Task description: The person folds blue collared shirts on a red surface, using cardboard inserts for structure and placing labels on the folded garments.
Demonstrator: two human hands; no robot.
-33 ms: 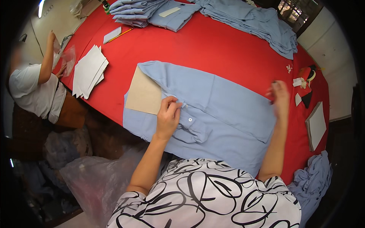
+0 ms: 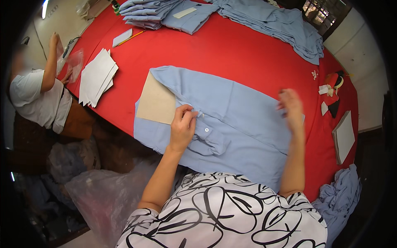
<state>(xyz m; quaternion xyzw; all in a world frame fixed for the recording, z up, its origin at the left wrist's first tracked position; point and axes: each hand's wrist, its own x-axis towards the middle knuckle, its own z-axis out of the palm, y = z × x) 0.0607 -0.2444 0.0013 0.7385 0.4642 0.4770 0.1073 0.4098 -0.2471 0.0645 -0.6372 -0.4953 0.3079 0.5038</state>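
A light blue shirt [image 2: 244, 109] lies partly folded on the red-covered table in front of me. A beige card [image 2: 156, 101] sits on its left part, with a flap of cloth folded back along the card's edge. My left hand [image 2: 183, 126] pinches the shirt beside the card, and a tiny white piece shows at its fingertips. Just right of it lies a bunched sleeve cuff [image 2: 209, 139] with a white button. Above the shirt's right end hovers my right hand [image 2: 290, 108], its fingers bent and smeared by motion; whether it holds anything is not visible.
Stacked folded shirts [image 2: 144, 14] and spread blue garments [image 2: 273, 27] line the far edge. White sheets [image 2: 98, 78] lie left, near a co-worker [image 2: 43, 97] handling a clear bag. Small white clips [image 2: 314, 75], a tape roll and a pad [image 2: 344, 137] lie right.
My right hand has moved left, over the shirt's right end. My left hand keeps its pinch in the same place.
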